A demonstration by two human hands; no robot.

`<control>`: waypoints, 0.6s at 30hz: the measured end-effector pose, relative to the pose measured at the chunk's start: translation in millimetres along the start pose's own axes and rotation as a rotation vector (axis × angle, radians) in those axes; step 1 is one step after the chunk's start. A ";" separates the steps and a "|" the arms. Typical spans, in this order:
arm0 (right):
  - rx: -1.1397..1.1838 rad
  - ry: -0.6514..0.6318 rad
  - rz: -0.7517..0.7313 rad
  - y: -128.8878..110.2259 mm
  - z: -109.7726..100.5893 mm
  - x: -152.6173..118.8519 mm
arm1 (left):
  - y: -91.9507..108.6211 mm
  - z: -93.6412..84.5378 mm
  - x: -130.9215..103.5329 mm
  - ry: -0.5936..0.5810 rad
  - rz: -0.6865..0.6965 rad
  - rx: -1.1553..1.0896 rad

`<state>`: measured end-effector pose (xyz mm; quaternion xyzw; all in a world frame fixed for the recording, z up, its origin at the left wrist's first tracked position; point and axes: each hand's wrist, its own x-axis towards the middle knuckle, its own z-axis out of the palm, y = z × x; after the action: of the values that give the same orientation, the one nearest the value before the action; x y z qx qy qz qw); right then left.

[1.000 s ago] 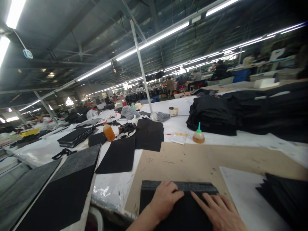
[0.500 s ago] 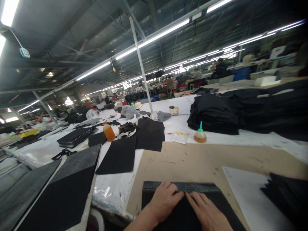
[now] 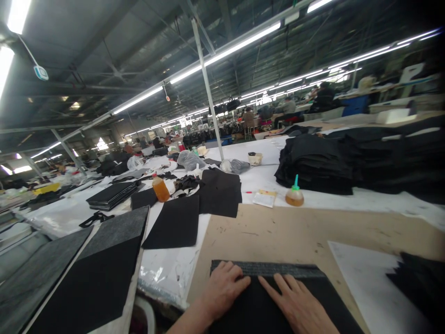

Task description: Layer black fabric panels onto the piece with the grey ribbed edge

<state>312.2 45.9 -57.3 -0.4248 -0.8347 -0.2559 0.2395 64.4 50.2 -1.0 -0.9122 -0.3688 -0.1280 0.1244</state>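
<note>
A black sheet of fabric-like material (image 3: 257, 308) lies in front of me, with a grey textured strip (image 3: 274, 268) along its far edge. My left hand (image 3: 224, 285) rests on the left part of that edge, fingers slightly bent and thumb stretched toward the middle. To its right, my right hand (image 3: 294, 297) lies on the black sheet with fingers spread, their tips by the strip. Neither hand has anything lifted in it. Whether several layers lie beneath the sheet is hard to tell.
Brown board (image 3: 278, 232) covers the table here. Beyond it stand a squat glue bottle (image 3: 295, 197) with a green nozzle and an amber bottle (image 3: 160, 189). Black piles (image 3: 313, 164) lie at right, black panels (image 3: 174, 222) at left. A white sheet (image 3: 361, 273) lies at lower right.
My hands have moved apart along the edge, the left one leftward and the right one slightly rightward. The thumbs and fingers that nearly met now have a gap between them.
</note>
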 end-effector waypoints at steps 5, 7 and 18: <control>0.096 0.079 -0.020 -28.3 5.3 18.7 | -0.2 1.2 0.2 -0.022 -0.006 0.031; 0.109 0.005 -0.004 -40.1 -0.1 25.3 | -2.7 1.7 -2.2 -0.036 -0.017 0.006; 0.269 -0.368 0.024 -42.4 -44.2 49.6 | -40.6 0.7 -53.0 -0.071 -0.120 -0.261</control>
<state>259.0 25.6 -2.8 -0.4384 -0.8858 -0.0577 0.1407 -1.0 44.8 -13.5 -0.9009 -0.4070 -0.1500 -0.0163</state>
